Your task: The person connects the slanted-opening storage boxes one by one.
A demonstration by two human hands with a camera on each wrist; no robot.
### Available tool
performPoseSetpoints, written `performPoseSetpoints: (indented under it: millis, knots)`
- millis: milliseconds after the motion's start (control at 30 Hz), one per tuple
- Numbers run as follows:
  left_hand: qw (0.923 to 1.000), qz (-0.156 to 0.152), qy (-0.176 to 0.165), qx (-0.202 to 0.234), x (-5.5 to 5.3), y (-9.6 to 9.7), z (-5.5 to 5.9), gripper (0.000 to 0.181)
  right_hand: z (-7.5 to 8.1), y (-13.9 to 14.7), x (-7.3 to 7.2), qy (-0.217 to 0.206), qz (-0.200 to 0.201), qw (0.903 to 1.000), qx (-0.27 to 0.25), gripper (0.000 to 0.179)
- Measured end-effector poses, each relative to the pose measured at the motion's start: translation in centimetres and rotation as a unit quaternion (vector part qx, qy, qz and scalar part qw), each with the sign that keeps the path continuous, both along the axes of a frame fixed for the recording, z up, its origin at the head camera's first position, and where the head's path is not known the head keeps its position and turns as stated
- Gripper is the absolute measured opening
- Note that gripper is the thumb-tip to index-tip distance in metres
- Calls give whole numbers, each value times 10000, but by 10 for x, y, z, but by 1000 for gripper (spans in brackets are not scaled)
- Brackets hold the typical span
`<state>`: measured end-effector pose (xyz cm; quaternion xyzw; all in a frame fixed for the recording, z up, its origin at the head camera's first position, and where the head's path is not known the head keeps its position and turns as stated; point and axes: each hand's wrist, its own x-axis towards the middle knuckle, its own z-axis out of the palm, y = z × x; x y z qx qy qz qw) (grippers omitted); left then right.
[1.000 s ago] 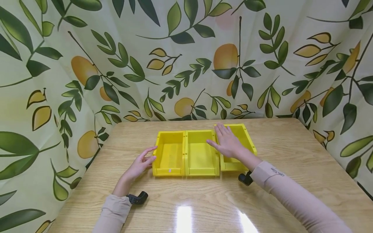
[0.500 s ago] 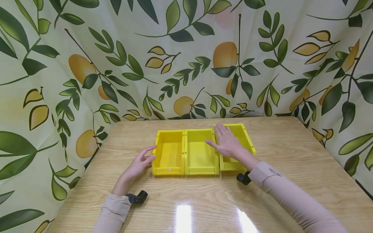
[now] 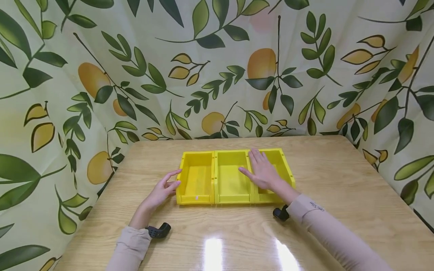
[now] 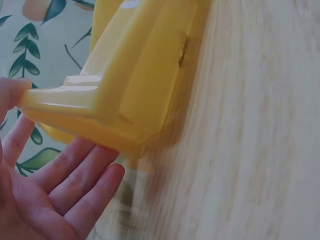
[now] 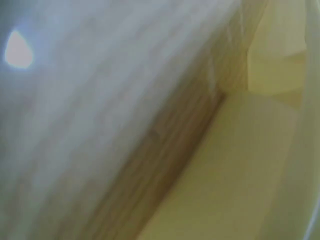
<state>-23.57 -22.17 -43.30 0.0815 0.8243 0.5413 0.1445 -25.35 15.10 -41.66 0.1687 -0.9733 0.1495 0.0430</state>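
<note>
Three yellow plastic bins stand side by side: the left bin (image 3: 197, 177), the middle bin (image 3: 234, 180) and the right bin (image 3: 279, 165). My left hand (image 3: 162, 191) touches the left bin's outer wall, thumb and index finger at its rim. In the left wrist view the extended fingers (image 4: 82, 182) lie against that wall from outside. My right hand (image 3: 264, 171) lies over the walls where the middle and right bins meet, fingers straight and pointing away, thumb spread over the middle bin. In the right wrist view only yellow bin wall (image 5: 225, 170) and table show; the hand is out of sight.
The bins stand on a light wooden table (image 3: 190, 241) with bright reflections near its front. Behind and at both sides hangs a cloth (image 3: 217, 98) printed with leaves and fruit. A black wrist camera (image 3: 159, 230) is worn on the left wrist, another (image 3: 280, 213) on the right.
The right bin has slid slightly toward me, its front edge now level with the other two. My right hand has moved with it. The left hand stays at the left bin.
</note>
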Motion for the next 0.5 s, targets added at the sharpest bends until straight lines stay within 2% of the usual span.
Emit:
performPoseSetpoints:
  millis: [233,500]
  knots:
    - [10000,-75,-10,-11,2,-1,-3,54,-4,0,4,-120,7,9998,-171,82]
    - [9999,-62,65,56,-1,4,-4,52,-1,5,1,-184,-41,9994,-305,77]
